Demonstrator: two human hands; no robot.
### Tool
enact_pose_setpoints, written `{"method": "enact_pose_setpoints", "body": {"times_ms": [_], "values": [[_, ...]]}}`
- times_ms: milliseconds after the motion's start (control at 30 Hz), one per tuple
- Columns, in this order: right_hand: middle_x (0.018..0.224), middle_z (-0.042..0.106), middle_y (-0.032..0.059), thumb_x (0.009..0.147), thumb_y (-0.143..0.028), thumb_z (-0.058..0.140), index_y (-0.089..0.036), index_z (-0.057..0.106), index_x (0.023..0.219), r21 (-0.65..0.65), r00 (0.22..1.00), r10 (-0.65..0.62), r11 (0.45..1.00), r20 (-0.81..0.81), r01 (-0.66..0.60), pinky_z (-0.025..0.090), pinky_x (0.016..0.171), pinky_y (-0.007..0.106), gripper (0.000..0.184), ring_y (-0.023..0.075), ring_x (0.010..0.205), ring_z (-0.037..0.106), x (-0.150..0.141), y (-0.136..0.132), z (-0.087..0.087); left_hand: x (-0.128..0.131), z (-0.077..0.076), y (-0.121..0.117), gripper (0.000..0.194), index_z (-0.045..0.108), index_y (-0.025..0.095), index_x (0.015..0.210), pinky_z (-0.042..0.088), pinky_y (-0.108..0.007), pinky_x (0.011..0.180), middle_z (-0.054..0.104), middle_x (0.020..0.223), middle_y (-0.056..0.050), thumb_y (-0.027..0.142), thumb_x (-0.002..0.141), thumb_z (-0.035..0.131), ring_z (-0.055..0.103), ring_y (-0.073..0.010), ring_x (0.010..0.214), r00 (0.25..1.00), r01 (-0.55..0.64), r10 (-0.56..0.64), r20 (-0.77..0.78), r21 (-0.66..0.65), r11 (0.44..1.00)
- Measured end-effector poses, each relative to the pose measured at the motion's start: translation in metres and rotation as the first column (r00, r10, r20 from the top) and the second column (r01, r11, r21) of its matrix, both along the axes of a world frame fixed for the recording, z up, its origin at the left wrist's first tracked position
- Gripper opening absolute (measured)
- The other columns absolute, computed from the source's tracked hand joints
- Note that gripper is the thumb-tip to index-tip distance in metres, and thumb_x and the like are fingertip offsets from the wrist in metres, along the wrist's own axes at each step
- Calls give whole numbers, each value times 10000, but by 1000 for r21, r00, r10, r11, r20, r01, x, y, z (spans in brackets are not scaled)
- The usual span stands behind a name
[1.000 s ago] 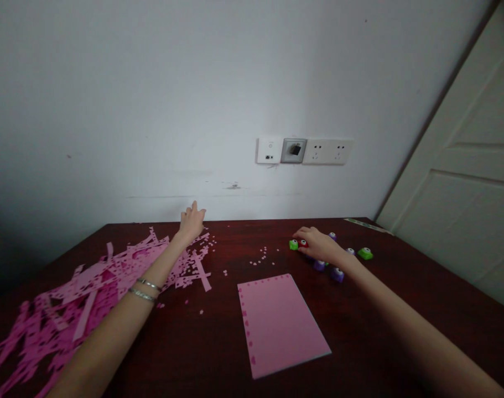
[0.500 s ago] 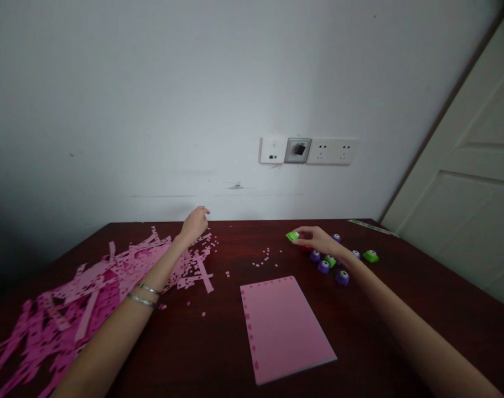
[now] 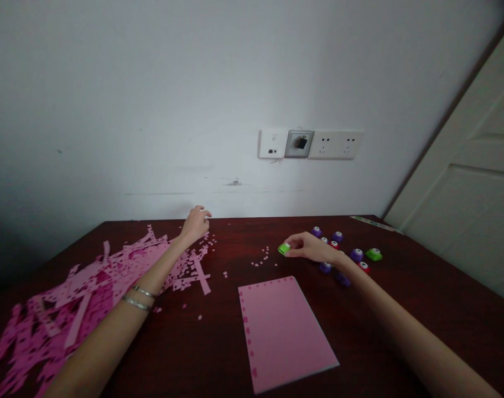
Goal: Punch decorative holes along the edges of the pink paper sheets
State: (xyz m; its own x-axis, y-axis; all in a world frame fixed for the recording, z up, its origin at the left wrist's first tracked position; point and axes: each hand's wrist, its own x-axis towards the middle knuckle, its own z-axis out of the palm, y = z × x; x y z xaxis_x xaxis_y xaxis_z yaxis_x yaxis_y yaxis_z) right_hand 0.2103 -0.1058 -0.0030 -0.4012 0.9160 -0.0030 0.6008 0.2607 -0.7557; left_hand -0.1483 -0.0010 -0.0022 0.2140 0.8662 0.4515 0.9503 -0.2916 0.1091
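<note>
My right hand point(image 3: 307, 246) is closed on a green paper punch point(image 3: 284, 249), gripping it with thumb and fingertips just above the table. Small pink paper cutouts point(image 3: 260, 260) lie scattered to the left of that punch. At the back left, my left hand point(image 3: 196, 223) hovers beyond the paper scraps, its fingers loosely bent and apart, with nothing visible in them. Below it spreads a heap of punched pink paper strips point(image 3: 123, 268). A pink sheet point(image 3: 282, 331) with darker pink shapes along its top and left edges lies between my forearms.
Several purple, red and green punches, among them a purple punch point(image 3: 357, 255) and a green punch point(image 3: 374, 254), stand around my right wrist. A thin patterned strip point(image 3: 374, 223) lies at the back right. The wall with sockets point(image 3: 335, 145) bounds the dark table point(image 3: 218, 354).
My right hand has moved slightly left and nearer with the green punch, lowering it toward the table. My left hand's fingers have spread a little. The view has shifted slightly.
</note>
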Motion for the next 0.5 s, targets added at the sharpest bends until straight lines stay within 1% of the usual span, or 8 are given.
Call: {"method": "enact_pose_setpoints", "body": {"times_ms": [67,133,233,333,400,433,500], "values": [[814,670,59,689,-329,656,-146,661,876,131,985,-27,991,169,4,445,691,282,262,180,760,603,0,1,0,3,-3,0,327,663,155,934,375,-337,965,502,1138,-108,95,725,419,460,-234,1117,1000,20,-20,-2,-4,1000],[827,668,58,695,-290,648,-147,661,873,201,969,-26,979,244,-24,438,688,276,230,179,760,601,1,2,-2,10,-4,-2,318,665,157,924,373,-346,969,513,1122,-106,98,726,423,451,-239,1127,999,49,-49,6,-12,999],[841,666,54,691,-256,646,-149,657,866,224,961,-3,973,276,-62,435,686,267,206,175,770,599,1,3,-7,28,-5,-12,299,665,168,906,374,-366,968,530,1102,-94,102,731,431,462,-235,1111,992,116,-114,48,-38,993],[847,664,56,686,-249,654,-146,653,866,242,959,-6,968,283,-66,436,701,270,207,177,781,598,-1,4,-12,53,-5,-29,257,654,170,895,379,-357,956,545,1081,-80,111,732,463,503,-207,1045,964,237,-227,137,-60,970],[873,663,59,699,-248,645,-148,652,891,264,958,-25,963,284,-53,436,728,281,216,182,802,594,-4,4,-15,74,-7,-42,223,634,168,929,408,-325,911,562,1048,-69,158,746,506,529,-183,983,914,372,-346,214,-98,923],[902,661,62,704,-248,641,-152,649,921,280,958,-36,959,283,-47,435,750,290,237,186,826,591,-5,4,-16,84,-8,-48,234,619,167,968,434,-308,863,564,1046,-68,200,752,535,546,-172,933,878,450,-409,251,-140,882],[973,652,71,696,-247,650,-155,634,996,309,960,-42,950,275,-47,429,796,309,315,197,883,580,-6,3,-16,105,-12,-58,321,582,172,1050,460,-287,777,571,1037,-67,271,745,586,565,-154,837,801,585,-513,310,-222,780]]}}
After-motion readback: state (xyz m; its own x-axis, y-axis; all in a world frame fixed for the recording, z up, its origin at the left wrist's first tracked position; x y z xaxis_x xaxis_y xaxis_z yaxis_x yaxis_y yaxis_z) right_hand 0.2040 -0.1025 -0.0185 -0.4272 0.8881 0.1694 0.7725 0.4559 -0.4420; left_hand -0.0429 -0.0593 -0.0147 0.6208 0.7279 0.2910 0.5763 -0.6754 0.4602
